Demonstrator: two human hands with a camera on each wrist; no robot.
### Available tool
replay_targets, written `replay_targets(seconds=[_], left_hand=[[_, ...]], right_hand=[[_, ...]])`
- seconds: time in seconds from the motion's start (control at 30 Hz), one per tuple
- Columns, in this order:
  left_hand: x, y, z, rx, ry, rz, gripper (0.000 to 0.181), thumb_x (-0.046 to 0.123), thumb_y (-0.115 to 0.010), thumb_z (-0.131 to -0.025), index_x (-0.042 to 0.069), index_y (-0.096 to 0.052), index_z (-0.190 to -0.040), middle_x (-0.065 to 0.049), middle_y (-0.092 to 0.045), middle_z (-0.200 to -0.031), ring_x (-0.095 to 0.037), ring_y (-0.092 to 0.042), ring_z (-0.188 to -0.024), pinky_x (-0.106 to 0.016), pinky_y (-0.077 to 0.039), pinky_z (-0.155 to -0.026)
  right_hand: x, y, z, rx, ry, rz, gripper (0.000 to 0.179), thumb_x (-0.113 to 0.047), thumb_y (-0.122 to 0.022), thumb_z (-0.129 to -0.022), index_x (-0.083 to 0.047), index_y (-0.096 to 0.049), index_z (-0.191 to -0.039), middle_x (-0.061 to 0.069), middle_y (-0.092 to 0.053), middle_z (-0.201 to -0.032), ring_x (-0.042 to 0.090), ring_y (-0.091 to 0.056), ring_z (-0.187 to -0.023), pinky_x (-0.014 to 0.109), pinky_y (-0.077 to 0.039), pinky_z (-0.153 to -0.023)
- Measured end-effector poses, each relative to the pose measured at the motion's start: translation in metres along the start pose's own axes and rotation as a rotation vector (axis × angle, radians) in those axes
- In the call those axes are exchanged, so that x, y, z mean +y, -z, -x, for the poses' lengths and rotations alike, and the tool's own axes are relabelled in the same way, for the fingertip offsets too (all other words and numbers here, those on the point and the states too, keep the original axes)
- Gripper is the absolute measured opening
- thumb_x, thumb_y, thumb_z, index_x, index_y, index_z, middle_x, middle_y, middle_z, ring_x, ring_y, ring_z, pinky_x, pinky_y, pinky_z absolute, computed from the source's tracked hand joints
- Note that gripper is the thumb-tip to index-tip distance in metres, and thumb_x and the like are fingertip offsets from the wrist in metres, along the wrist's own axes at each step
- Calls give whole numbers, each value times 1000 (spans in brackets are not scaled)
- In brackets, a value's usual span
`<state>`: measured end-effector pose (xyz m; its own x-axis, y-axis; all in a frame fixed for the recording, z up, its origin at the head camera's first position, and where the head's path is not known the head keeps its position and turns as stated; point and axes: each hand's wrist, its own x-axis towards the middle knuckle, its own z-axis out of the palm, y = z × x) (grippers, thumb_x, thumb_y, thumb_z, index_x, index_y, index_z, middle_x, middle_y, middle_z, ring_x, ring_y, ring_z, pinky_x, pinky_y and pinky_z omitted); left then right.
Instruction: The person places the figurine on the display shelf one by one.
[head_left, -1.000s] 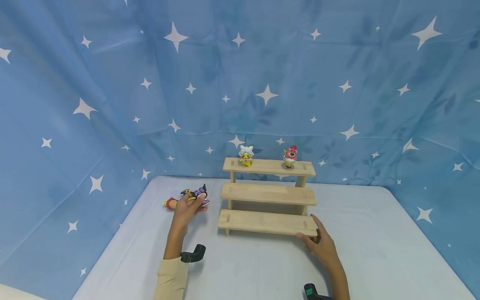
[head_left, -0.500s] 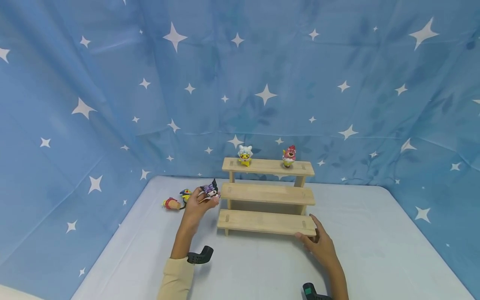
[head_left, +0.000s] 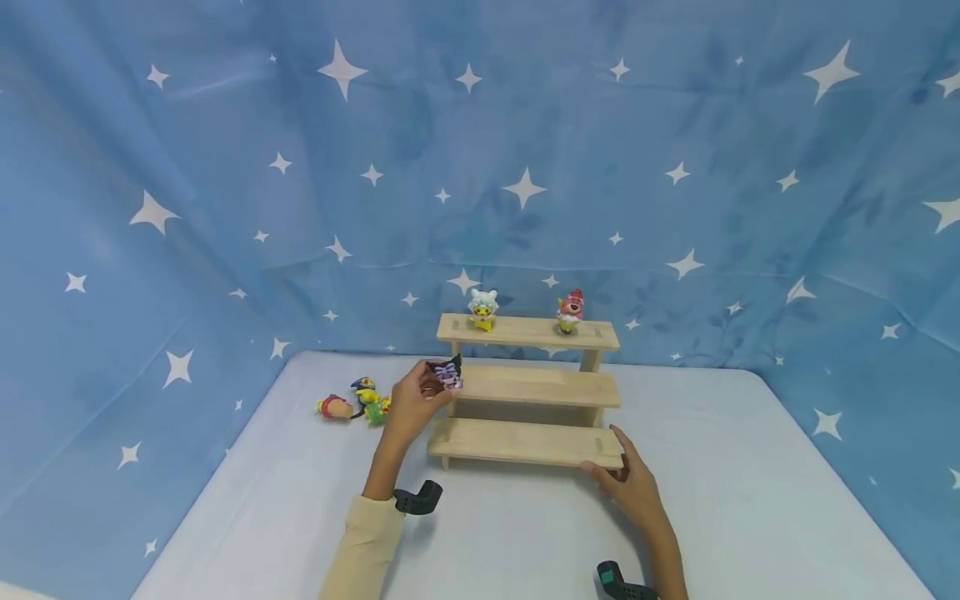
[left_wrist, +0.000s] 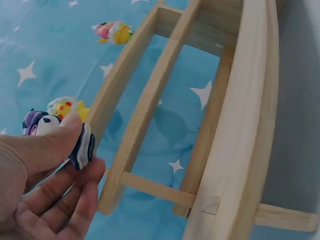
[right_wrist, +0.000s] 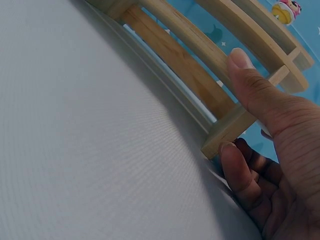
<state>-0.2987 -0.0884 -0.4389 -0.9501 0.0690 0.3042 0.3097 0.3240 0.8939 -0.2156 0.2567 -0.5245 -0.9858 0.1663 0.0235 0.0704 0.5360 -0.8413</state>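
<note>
A three-step wooden stand (head_left: 536, 386) sits at the middle of the white table (head_left: 750, 500). My left hand (head_left: 435, 386) pinches a small purple and black figure (head_left: 448, 374) (left_wrist: 55, 136) between thumb and fingers, just at the left end of the middle step. My right hand (head_left: 611, 467) (right_wrist: 235, 100) grips the right end of the bottom step (right_wrist: 227, 131), with the thumb on top and the fingers underneath. On the top step stand a white-hooded yellow figure (head_left: 482, 308) (left_wrist: 62, 106) and a pink bear figure (head_left: 570, 310) (left_wrist: 112, 32).
Three small figures lie on the table left of the stand: a red one (head_left: 333, 407), a blue and yellow one (head_left: 364, 389) and a green one (head_left: 378, 410). A blue star-patterned cloth (head_left: 225, 208) hangs behind and at both sides.
My left hand has lifted the purple figure from the pile on the left and carried it right to the middle step's end. The right hand has stayed on the bottom step.
</note>
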Motion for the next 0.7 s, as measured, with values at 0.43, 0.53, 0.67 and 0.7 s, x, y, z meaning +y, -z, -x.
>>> replay_targets(seconds=[0.43,0.53,0.67,0.7], left_hand=[[0,-22,-24,-16,-23,-207,44,23,-82,-80,10,-61,-116,-8,-75,-99,-19,-66,-86,-37,-53,-75],[-3,-25,-27,-21,-22,-169,45,24,-81,-80,10,-61,-118,-7,-75,-100,-20,-68,-91,-39,-54,-81],[-7,-26,-29,-44,-24,-128,49,24,-81,-81,8,-60,-122,-8,-74,-105,-23,-68,-101,-42,-52,-90],[-7,-25,-30,-52,-22,-123,50,24,-81,-80,8,-59,-123,-9,-74,-107,-23,-67,-102,-43,-51,-92]], right_hand=[[1,0,0,-9,-3,-28,88,-39,-73,-87,-15,-23,-155,13,-66,-99,10,-60,-65,23,-51,-56],[0,-1,-1,-8,-2,-22,88,-39,-73,-87,-15,-23,-155,14,-65,-99,10,-59,-66,23,-50,-57],[-1,0,-2,-13,-9,-15,88,-40,-72,-87,-14,-23,-156,14,-65,-99,10,-59,-66,23,-50,-57],[-1,0,-2,-13,-11,-11,89,-40,-72,-87,-14,-22,-156,14,-65,-99,10,-59,-66,23,-50,-57]])
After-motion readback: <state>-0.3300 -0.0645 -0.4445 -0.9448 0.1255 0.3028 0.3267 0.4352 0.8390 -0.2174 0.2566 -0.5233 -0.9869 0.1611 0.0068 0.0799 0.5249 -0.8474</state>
